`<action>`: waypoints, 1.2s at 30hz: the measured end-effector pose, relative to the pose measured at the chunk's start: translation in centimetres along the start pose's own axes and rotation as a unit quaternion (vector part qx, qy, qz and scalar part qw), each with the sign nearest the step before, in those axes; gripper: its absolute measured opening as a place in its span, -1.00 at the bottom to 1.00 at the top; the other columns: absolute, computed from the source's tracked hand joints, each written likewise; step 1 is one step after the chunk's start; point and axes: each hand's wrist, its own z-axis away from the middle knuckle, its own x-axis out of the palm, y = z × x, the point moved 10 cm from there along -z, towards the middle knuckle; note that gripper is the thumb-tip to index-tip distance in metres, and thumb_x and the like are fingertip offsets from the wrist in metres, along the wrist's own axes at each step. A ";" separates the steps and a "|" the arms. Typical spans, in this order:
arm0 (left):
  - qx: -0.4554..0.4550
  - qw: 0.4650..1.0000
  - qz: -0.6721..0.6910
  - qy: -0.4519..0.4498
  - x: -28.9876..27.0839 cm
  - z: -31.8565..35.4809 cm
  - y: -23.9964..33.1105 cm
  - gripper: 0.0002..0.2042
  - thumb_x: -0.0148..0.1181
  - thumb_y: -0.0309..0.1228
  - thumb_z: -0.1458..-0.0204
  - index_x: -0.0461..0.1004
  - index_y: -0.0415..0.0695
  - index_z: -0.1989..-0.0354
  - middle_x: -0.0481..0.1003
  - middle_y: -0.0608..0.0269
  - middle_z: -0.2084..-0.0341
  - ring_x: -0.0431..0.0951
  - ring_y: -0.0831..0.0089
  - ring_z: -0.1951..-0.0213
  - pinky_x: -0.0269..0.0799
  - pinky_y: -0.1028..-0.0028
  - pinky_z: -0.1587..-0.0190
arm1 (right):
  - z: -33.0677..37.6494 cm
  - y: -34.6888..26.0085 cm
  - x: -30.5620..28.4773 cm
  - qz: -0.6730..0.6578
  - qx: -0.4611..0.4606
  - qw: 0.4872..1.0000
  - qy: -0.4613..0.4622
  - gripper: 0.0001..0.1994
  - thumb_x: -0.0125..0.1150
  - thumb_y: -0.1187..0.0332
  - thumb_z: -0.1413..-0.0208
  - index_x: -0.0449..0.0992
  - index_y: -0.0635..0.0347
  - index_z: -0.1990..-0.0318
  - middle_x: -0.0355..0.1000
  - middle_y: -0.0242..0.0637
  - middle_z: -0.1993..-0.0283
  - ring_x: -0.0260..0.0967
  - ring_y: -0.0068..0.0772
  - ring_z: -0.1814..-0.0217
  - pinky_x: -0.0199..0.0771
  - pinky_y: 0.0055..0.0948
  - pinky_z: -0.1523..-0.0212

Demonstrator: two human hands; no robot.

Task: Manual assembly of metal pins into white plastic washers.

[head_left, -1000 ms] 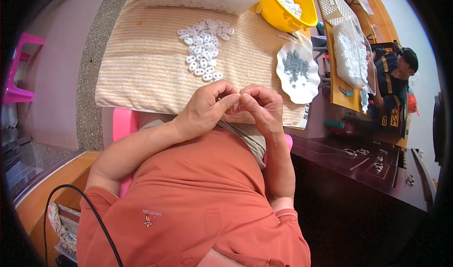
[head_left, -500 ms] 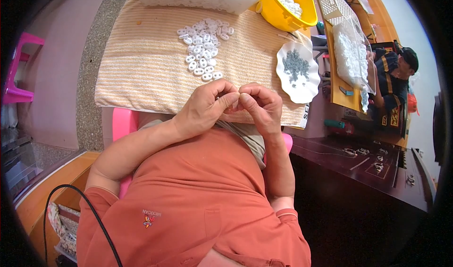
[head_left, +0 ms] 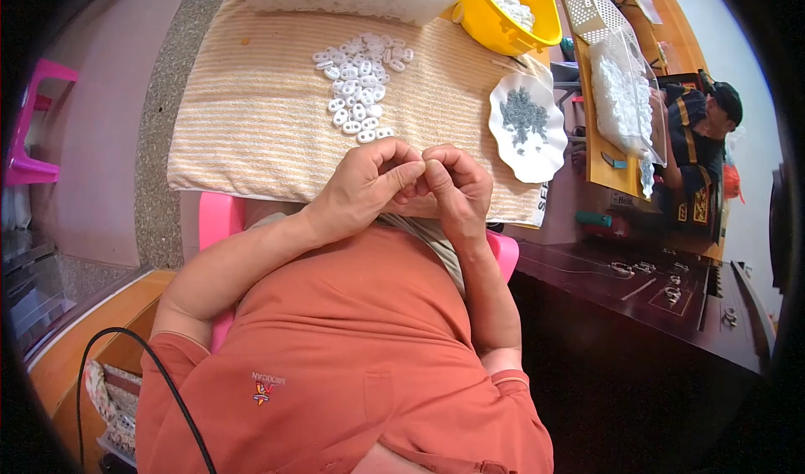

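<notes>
My left hand and my right hand meet just over the near edge of the striped towel. Thumb and forefinger of each are pinched together, tips touching. Whatever sits between the fingertips is too small and covered to make out. Beyond my left hand lies a loose heap of small white oval pieces, each with two holes. To the right of my right hand, a white scalloped plate carries a pile of tiny dark grey parts.
A clear bin full of white pieces stands at the towel's far edge, beside a yellow basin with more. At the right, another person sits by a table with a clear bin. A pink stool stands at far left.
My right hand has shifted slightly left and turned a little, its fingertips still against those of my left hand. The heap and plate look the same.
</notes>
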 end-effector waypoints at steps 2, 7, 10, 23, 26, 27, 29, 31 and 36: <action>0.001 1.000 0.006 0.001 0.0 0.0 0.1 -0.81 0.07 -0.33 -0.22 0.41 -0.24 0.23 0.44 0.37 0.43 0.42 0.69 0.39 0.39 0.67 0.32 | 0.1 0.1 0.1 -0.012 0.000 1.000 0.003 -0.92 0.09 0.50 -0.21 0.44 0.35 0.24 0.42 -0.40 0.33 0.37 -0.66 0.36 0.41 -0.66 0.33; 0.008 1.000 0.006 0.001 -0.1 0.0 -0.1 -0.81 0.05 -0.34 -0.23 0.40 -0.23 0.24 0.44 0.38 0.44 0.41 0.70 0.40 0.38 0.67 0.33 | 0.0 -0.5 0.7 -0.031 -0.002 1.000 -0.003 -0.91 0.10 0.48 -0.21 0.43 0.35 0.23 0.42 -0.38 0.36 0.37 -0.65 0.38 0.41 -0.67 0.35; 0.015 1.000 -0.001 -0.002 -0.1 -0.1 0.0 -0.81 0.04 -0.33 -0.23 0.40 -0.23 0.25 0.43 0.38 0.44 0.40 0.70 0.41 0.38 0.67 0.34 | 0.1 -0.6 0.7 -0.031 -0.004 0.999 -0.005 -0.92 0.10 0.50 -0.21 0.43 0.35 0.23 0.43 -0.36 0.37 0.37 -0.63 0.39 0.42 -0.66 0.34; 0.063 0.989 -0.131 0.026 0.1 0.3 1.6 -0.76 -0.02 -0.30 -0.26 0.39 -0.23 0.35 0.41 0.38 0.53 0.37 0.66 0.47 0.36 0.61 0.39 | 0.4 -1.4 0.7 0.008 -0.021 1.000 0.006 -0.92 0.05 0.52 -0.22 0.42 0.38 0.26 0.34 -0.34 0.25 0.34 -0.63 0.32 0.39 -0.64 0.26; 0.031 0.992 -0.124 0.022 -0.3 0.1 0.1 -0.76 -0.01 -0.29 -0.25 0.39 -0.23 0.35 0.38 0.39 0.55 0.36 0.66 0.48 0.36 0.60 0.40 | 0.4 -1.9 -0.4 0.056 -0.030 0.997 0.035 -0.92 0.07 0.51 -0.21 0.42 0.36 0.28 0.34 -0.35 0.29 0.32 -0.63 0.34 0.38 -0.64 0.29; 0.031 0.992 -0.123 0.021 -0.2 0.1 0.1 -0.76 -0.01 -0.29 -0.25 0.39 -0.23 0.35 0.38 0.39 0.55 0.36 0.66 0.48 0.36 0.60 0.40 | 0.4 -2.3 -1.2 0.095 -0.035 0.993 0.059 -0.92 0.08 0.50 -0.20 0.42 0.35 0.30 0.34 -0.36 0.31 0.32 -0.63 0.35 0.38 -0.64 0.30; -0.014 0.998 -0.059 0.022 -0.1 0.2 -0.6 -0.76 0.01 -0.29 -0.24 0.39 -0.23 0.34 0.36 0.40 0.56 0.35 0.67 0.49 0.37 0.60 0.40 | -0.2 -4.4 -3.2 0.285 -0.138 0.945 0.086 -0.93 0.14 0.51 -0.15 0.44 0.34 0.32 0.37 -0.30 0.34 0.33 -0.60 0.40 0.38 -0.61 0.38; -0.017 0.998 -0.058 0.025 -0.1 0.3 -0.6 -0.76 0.02 -0.29 -0.24 0.39 -0.23 0.34 0.36 0.41 0.55 0.36 0.67 0.49 0.38 0.60 0.39 | 0.0 -6.9 -4.4 0.410 -0.220 0.873 0.149 -0.94 0.17 0.50 -0.12 0.47 0.31 0.32 0.42 -0.23 0.33 0.37 -0.49 0.46 0.41 -0.54 0.42; -0.024 0.997 -0.066 0.023 -0.1 0.4 -0.5 -0.78 0.04 -0.30 -0.23 0.40 -0.24 0.32 0.38 0.40 0.51 0.37 0.68 0.47 0.40 0.61 0.38 | 0.2 -9.2 -7.9 0.604 -0.205 0.738 0.221 -0.92 0.22 0.46 -0.05 0.52 0.25 0.31 0.46 -0.17 0.29 0.45 -0.19 0.30 0.46 -0.33 0.33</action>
